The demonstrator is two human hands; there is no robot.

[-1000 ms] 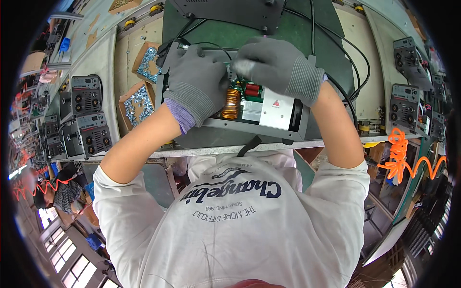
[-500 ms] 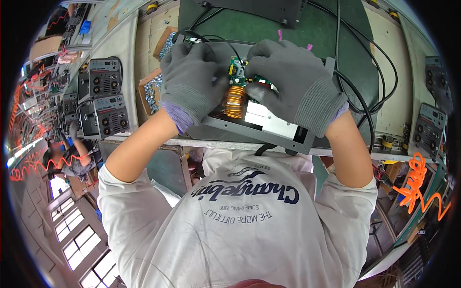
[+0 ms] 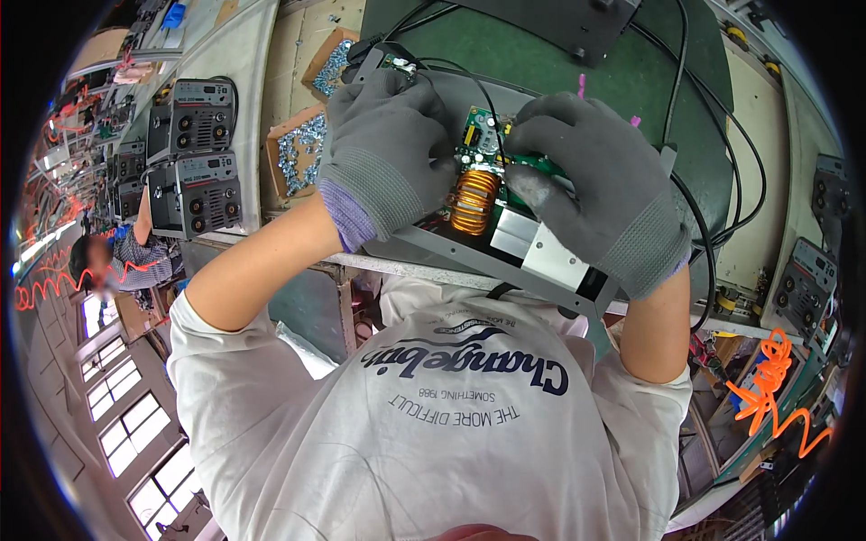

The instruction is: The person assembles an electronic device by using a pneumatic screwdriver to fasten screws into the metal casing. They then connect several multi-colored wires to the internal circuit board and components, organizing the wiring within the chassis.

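Observation:
An open dark grey metal chassis [image 3: 451, 245] lies in front of me, tilted down toward the right. In it are a green circuit board [image 3: 481, 133], a copper-wound coil [image 3: 474, 201] and silver heat sinks [image 3: 555, 259]. My left hand [image 3: 392, 149], in a grey glove, is closed over the chassis's left end, beside a small connector board [image 3: 398, 64]; its fingertips are partly hidden. Curled over the board's right side is my gloved right hand [image 3: 595, 185], with index finger and thumb near its edge. What either hand grips is hidden. A thin black cable [image 3: 483, 86] runs between the hands onto the board.
Two cardboard boxes of small screws [image 3: 302, 149] stand left of the chassis. A black housing [image 3: 568, 27] sits at the far side of the green mat [image 3: 514, 68]. Black cables [image 3: 722, 180] loop on the right. Finished-looking machines [image 3: 194, 194] stand at the left; an orange coiled hose [image 3: 767, 383] hangs right.
The whole view has shifted and turned slightly, so chassis and hands appear farther right and more tilted. Both hands stay at the chassis; the right fingers sit slightly lower along the board.

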